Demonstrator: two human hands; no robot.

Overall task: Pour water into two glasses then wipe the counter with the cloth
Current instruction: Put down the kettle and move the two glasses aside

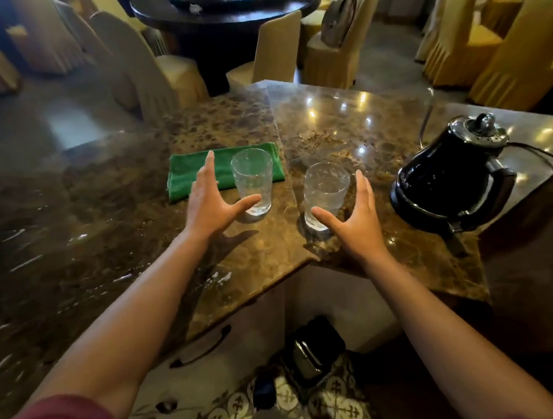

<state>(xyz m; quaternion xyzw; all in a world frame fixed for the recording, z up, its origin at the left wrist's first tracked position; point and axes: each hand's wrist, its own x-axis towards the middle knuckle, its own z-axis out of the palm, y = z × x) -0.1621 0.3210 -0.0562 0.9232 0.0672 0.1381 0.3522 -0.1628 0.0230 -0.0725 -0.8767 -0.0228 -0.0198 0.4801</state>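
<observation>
Two clear glasses stood upright on the marble bench (344, 120): left glass (253, 181), right glass (324, 195). The left hand (210, 204) and right hand (356, 216) were spread beside them, fingers straight, holding nothing. A folded green cloth (198, 171) lay behind the left glass. A black kettle (449, 177) stood at right.

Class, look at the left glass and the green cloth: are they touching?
Cannot tell. In the head view the left glass stands in front of the cloth and overlaps its right end, so no gap or contact at the base shows.
</observation>
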